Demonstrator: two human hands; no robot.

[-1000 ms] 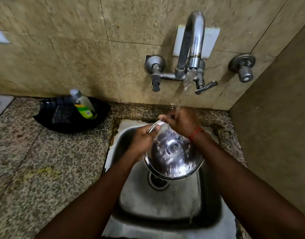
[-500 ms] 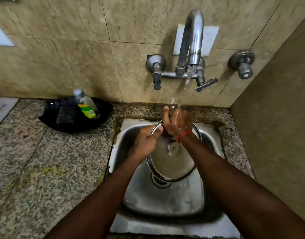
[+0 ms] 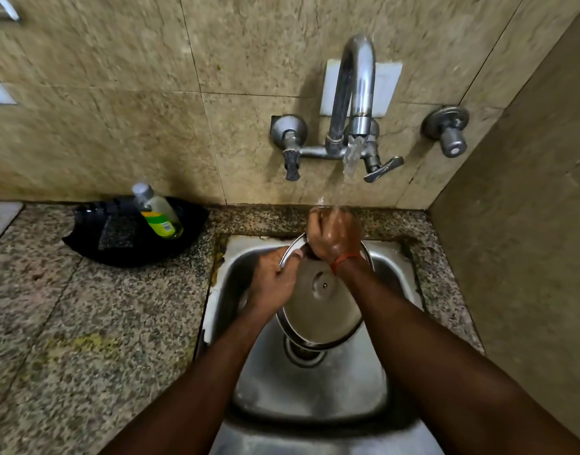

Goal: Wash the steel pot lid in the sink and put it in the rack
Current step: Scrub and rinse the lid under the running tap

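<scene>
Tilting over the sink (image 3: 315, 395), steel lid (image 3: 318, 310) is pinched at 10 o'clock by left hand (image 3: 274, 284); right hand (image 3: 334, 236) is curled at 12 o'clock, its hold hidden, cannot be told.

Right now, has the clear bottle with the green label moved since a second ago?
No. The clear plastic bottle with the green label still leans at the back of the black tray, same spot as before.

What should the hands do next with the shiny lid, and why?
Probably turn the lid a little under the tap's stream. The water lands on the right hand at the top rim, while the left hand grips the side, so other parts of the rim likely need rinsing.
</scene>
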